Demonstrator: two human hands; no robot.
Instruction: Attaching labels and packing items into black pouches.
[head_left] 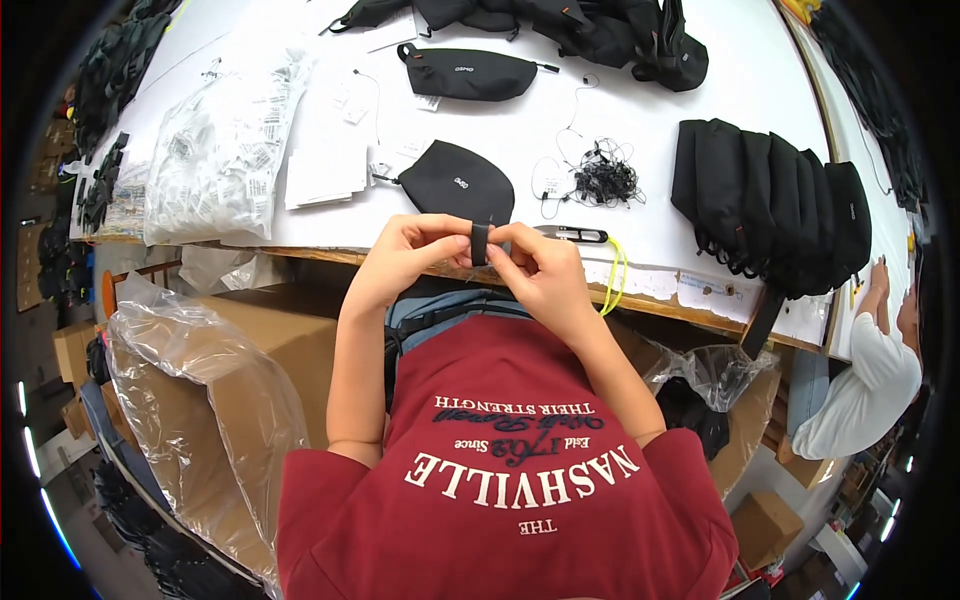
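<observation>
At the table's front edge, my left hand (418, 252) and my right hand (543, 268) pinch a short black strap (479, 244) from its two sides. The strap stands upright between my fingertips. Just beyond it lies a flat black pouch (455, 183) with a small light logo. I cannot tell whether the strap is joined to this pouch. To the right of my right hand are black thread snips (580, 235) with a bright yellow cord (615, 270) hanging over the edge.
Left on the white table (340, 245) are a clear bag of tags (222, 155) and white cards (328, 177). A tangle of black strings (606, 175), another black pouch (470, 73) and a row of black pouches (770, 200) lie beyond. Another person (865, 375) works at right.
</observation>
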